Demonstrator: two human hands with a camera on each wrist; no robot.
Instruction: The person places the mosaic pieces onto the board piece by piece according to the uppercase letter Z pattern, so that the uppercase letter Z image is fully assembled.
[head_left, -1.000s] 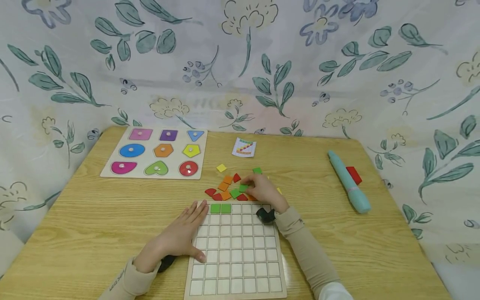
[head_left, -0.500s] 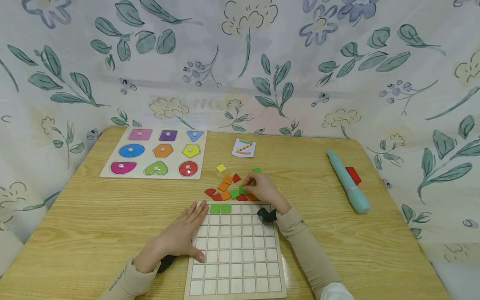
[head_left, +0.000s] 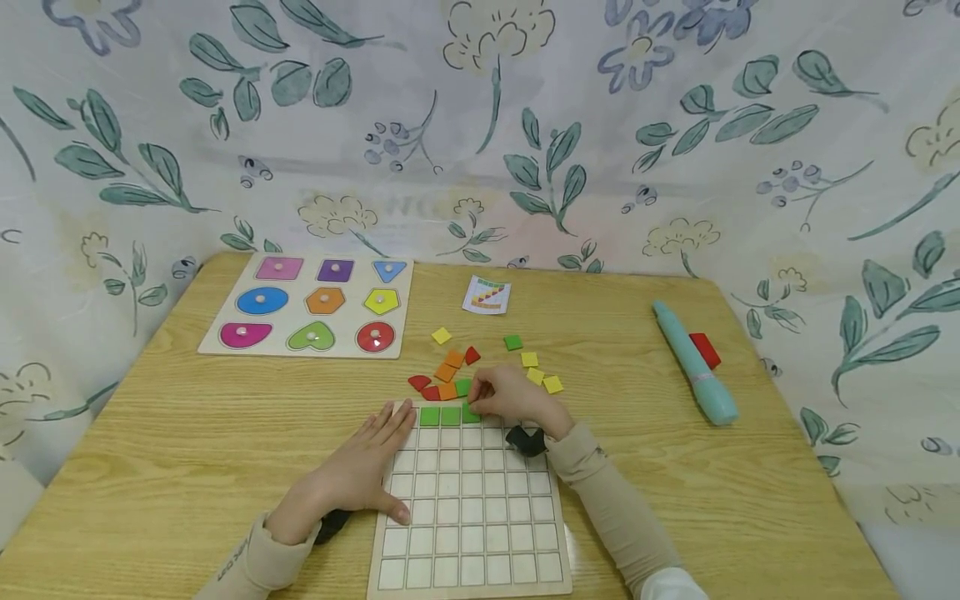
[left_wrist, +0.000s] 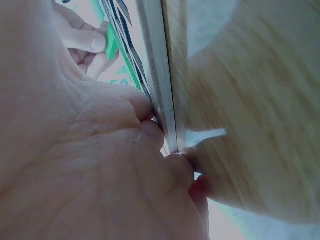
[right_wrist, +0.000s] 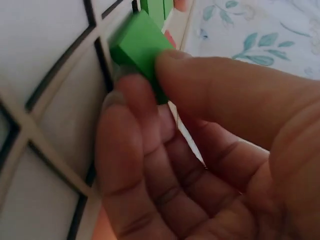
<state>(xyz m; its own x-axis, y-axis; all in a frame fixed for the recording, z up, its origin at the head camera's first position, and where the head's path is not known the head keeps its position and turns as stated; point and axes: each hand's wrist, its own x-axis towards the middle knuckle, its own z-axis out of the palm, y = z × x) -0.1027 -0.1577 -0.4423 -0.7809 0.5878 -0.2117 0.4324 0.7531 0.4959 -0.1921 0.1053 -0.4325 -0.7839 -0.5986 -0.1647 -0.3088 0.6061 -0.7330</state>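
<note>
Fingers of your right hand pinch 1 green square tile, tilted, at the grid board's top row, beside 2 seated green tiles; left hand extended, ungrasping, on the board's left edge, likely steadying it.

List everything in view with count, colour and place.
Table: one, wood-toned, underneath
Grid board: one, pale, front centre
Seated green tiles: two, green, board's top row
Held green tile: one, green, beside those
Loose green tiles: two visible, green, beyond board
Yellow tiles: four visible, yellow, beyond board
Orange tiles: three visible, orange, beyond board
Red pieces: three visible, red, beyond board
Shape puzzle: one, white, multicoloured shapes, back left
Picture card: one, white, back centre
Teal object: one, right
Red object: one, beside it
Floral backdrop: white, behind
Left hand: one, beige-sleeved, board's left edge
Right hand: one, beige-sleeved, pinching tile
</note>
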